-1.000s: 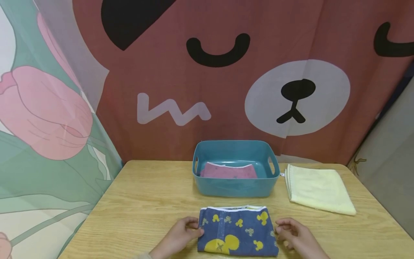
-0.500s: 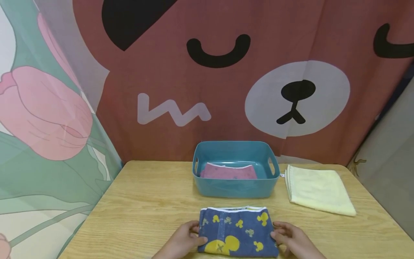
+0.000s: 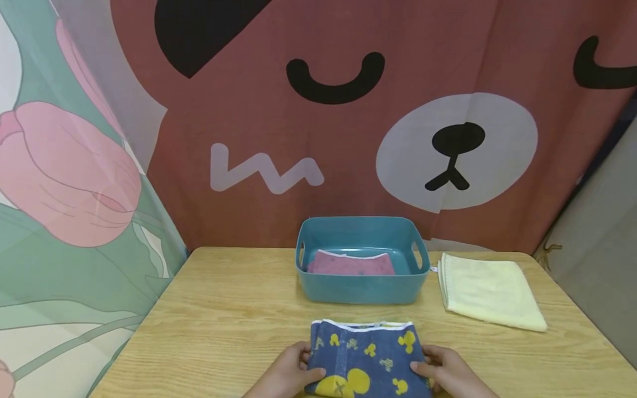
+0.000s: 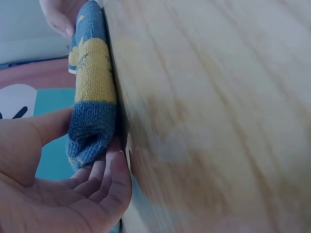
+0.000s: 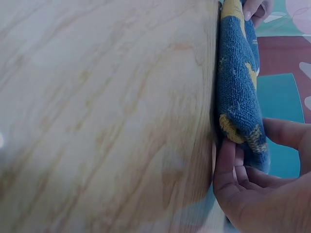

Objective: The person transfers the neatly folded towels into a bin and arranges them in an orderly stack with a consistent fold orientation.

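Note:
A folded navy towel (image 3: 368, 354) with yellow mouse-head shapes and a white edge lies near the front of the table, in the middle of the head view. My left hand (image 3: 291, 371) grips its left side, thumb on top and fingers tucked beneath. On the opposite side my right hand (image 3: 450, 370) holds the towel the same way. The left wrist view shows the rolled-looking edge of the towel (image 4: 95, 73) between thumb and fingers of the left hand (image 4: 73, 179). In the right wrist view, the right hand's (image 5: 262, 179) fingers reach under the towel (image 5: 238, 82).
Behind the towel stands a teal plastic basket (image 3: 360, 290) with side handles, holding a folded pink towel (image 3: 353, 263). To its right lies a folded pale yellow towel (image 3: 492, 293). The wooden table (image 3: 224, 309) meets a bear-print curtain (image 3: 259, 221) at the back.
Both hands have closed in from the sides; the thumbs now rest on the towel with fingers under it. The towel has shifted slightly, its near edge lower in view. Basket and yellow towel stay put.

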The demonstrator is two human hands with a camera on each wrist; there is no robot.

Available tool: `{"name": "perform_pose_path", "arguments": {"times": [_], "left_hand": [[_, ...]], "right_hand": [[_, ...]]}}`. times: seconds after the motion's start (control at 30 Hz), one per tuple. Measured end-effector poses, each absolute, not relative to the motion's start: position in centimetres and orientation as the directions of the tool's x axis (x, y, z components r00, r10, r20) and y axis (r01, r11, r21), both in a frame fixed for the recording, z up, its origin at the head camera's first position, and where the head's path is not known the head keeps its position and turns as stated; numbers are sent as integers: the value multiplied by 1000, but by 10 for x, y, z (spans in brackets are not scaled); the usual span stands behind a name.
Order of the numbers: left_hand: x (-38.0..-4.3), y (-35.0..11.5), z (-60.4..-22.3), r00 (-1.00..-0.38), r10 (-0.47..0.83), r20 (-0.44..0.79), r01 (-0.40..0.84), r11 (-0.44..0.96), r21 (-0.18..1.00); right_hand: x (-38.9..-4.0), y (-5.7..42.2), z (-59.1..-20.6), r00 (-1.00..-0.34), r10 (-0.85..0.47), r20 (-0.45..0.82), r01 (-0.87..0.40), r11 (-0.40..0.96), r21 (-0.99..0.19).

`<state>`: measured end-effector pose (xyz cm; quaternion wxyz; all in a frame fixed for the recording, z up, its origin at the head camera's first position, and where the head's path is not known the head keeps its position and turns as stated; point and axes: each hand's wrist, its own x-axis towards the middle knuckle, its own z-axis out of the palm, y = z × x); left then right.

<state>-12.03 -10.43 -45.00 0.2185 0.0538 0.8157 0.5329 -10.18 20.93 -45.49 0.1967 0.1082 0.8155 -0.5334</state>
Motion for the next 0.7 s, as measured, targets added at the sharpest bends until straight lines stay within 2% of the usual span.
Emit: {"name": "perform_pose_path", "arguments": {"times": [0.17,0.33,0.57,0.7], "left_hand": [[-120,-104,-450,-904,325,-278,-100,471,876],[-118,-105,-450,-907,350,-232,-46,466,883],[-119,-106,-451,-895,351,-276,-92,461,883],[-116,-109,-453,-901,358,-247,-66,449,891]], "right_hand": [[-101,209,-455,-905,-65,-421,358,421,-834],[-101,206,-454,-912,20,-411,375,451,-810],[-98,206,-451,-932,24,-361,329,474,-817],[-97,208,-450,-939,4,-343,303,479,-824]]}}
